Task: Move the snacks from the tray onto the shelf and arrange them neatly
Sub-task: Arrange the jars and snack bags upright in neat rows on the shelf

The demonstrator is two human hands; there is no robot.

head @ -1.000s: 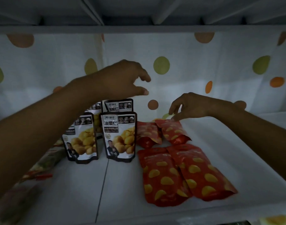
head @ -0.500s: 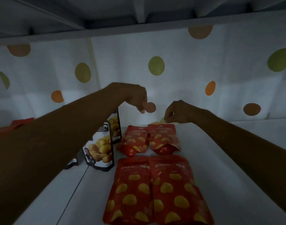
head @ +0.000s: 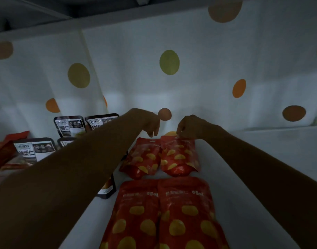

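Note:
Four red snack pouches with yellow spots lie flat on the white shelf (head: 253, 177). Two lie at the back: the back left pouch (head: 142, 157) and the back right pouch (head: 179, 156). Two larger-looking ones lie in front, the front left pouch (head: 136, 212) and the front right pouch (head: 186, 212). My right hand (head: 189, 127) pinches the top edge of the back right pouch. My left hand (head: 148, 123) hovers just above the top of the back left pouch with fingers pointing down, holding nothing.
Black-and-white chestnut pouches (head: 69, 125) stand upright in rows at the left, partly hidden by my left arm. More red packaging (head: 5, 146) lies at the far left. A white curtain with coloured dots (head: 169, 62) closes the shelf's back. Bare shelf lies to the right.
The view has moved closer and lower over the shelf. Both hands dropped to the back pouches; my right hand now pinches the back right pouch's top edge.

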